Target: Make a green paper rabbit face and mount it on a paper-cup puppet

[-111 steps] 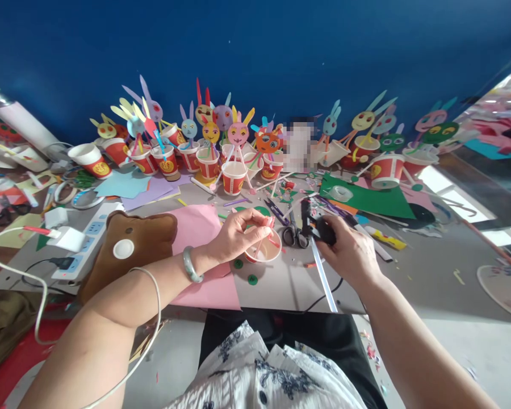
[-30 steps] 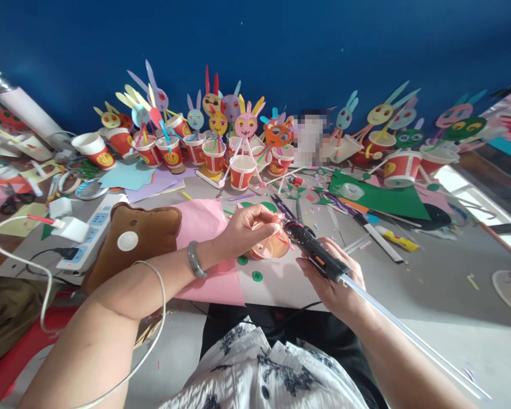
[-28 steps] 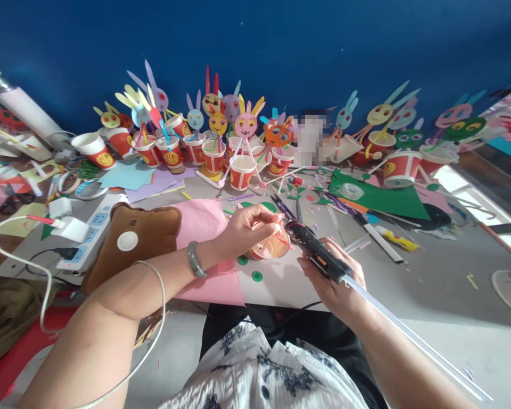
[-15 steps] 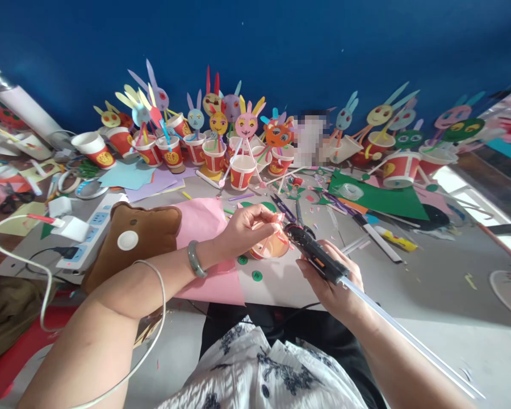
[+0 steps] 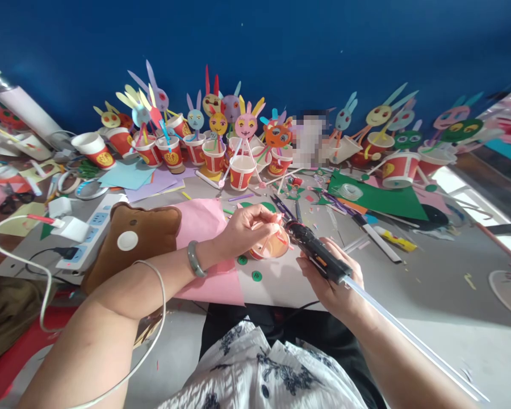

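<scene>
Glue gun (image 5: 317,250) sits within the right hand (image 5: 337,287).

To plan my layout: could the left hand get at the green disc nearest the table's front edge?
Probably yes: the green disc lies uncovered on the tabletop near the left hand. But its fingers hold a small reddish piece, so they seem occupied.

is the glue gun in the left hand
No, the right hand holds the glue gun, whose clear stick juts out behind it.
</scene>
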Available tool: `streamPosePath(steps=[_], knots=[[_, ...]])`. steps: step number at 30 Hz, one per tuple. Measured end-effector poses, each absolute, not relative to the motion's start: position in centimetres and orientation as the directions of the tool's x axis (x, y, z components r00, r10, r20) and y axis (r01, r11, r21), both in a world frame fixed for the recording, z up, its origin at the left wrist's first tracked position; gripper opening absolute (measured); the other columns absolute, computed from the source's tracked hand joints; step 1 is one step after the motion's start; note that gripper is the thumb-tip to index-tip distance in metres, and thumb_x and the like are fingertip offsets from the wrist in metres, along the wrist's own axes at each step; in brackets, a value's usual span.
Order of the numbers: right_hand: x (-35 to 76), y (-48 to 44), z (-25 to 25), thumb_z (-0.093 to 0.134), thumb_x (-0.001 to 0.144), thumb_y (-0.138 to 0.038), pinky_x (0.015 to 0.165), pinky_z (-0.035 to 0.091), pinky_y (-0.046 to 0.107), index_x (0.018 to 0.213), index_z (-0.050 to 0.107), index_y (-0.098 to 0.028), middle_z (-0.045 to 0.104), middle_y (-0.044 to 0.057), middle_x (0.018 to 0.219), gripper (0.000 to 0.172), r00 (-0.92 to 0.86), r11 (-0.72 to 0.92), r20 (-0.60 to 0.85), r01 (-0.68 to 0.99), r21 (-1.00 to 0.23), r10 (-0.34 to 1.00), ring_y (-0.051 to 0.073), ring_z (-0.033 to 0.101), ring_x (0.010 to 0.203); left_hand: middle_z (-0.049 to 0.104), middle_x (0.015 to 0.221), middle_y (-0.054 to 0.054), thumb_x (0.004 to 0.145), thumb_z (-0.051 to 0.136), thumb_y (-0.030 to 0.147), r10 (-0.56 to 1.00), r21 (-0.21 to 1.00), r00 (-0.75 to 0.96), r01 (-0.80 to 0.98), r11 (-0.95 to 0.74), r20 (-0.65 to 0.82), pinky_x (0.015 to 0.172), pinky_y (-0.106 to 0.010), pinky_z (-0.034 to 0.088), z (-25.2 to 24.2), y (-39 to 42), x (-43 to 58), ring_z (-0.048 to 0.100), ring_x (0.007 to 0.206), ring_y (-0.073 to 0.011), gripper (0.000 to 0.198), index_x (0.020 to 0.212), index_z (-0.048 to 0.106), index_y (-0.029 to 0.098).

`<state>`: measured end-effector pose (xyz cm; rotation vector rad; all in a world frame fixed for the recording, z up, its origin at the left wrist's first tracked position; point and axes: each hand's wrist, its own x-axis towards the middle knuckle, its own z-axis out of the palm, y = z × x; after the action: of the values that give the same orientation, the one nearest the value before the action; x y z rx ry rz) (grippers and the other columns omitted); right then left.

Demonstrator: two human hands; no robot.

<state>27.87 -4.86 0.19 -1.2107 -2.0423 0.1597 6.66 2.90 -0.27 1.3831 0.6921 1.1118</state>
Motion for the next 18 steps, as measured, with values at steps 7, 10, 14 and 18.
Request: streamPosePath(steps=[7,10,14,18], knots=[[27.7,-4.7,0.2,0.057,0.098,-0.037,0.056,0.047,0.029,0.090,0.059,-0.022,0.059,0.002,0.073,0.017,-0.240,0.494,0.488,0.712,-0.499,0.839,0.016,0.059,0.059,0.072,0.088,-0.004,0.081,0.077,0.036,0.899,0.966,0.376,-0.206,-0.154,0.224,0.084,-0.029,0.053,-0.6,3.0,6.6,0.066,0.084,-0.0137,0.022,0.083,0.066,0.017],[27.7,-5.1,0.1,0.058,0.097,-0.038,0.056,0.048,0.029,0.088,0.060,-0.022,0.061,0.002,0.071,0.019,-0.238,0.477,0.460,0.706,-0.523,0.856,0.017,0.060,0.058,0.071,0.087,-0.004,0.081,0.077,0.037,0.905,0.971,0.368,-0.185,-0.151,0.211,0.083,-0.029,0.052,-0.5,3.0,6.6,0.066,0.082,-0.0135,0.023,0.083,0.066,0.017],[28.5,-5.1,-0.1,0.057,0.095,-0.049,0.059,0.050,0.031,0.090,0.063,-0.023,0.064,0.002,0.069,0.027,-0.068,0.331,0.417,0.726,-0.603,0.906,0.018,0.062,0.058,0.071,0.086,-0.003,0.081,0.077,0.035,0.912,0.974,0.366,-0.190,-0.124,0.187,0.081,-0.028,0.052,-0.4,2.8,6.6,0.066,0.081,-0.0128,0.022,0.082,0.066,0.016],[30.7,-3.4,0.4,0.060,0.088,-0.057,0.060,0.049,0.033,0.097,0.064,-0.024,0.067,0.003,0.068,0.034,0.193,0.067,0.403,0.833,-0.549,0.895,0.023,0.066,0.064,0.071,0.083,-0.003,0.081,0.079,0.039,0.908,0.968,0.372,-0.226,-0.111,0.191,0.078,-0.027,0.053,-0.6,2.8,6.6,0.066,0.079,-0.0125,0.027,0.082,0.065,0.016]])
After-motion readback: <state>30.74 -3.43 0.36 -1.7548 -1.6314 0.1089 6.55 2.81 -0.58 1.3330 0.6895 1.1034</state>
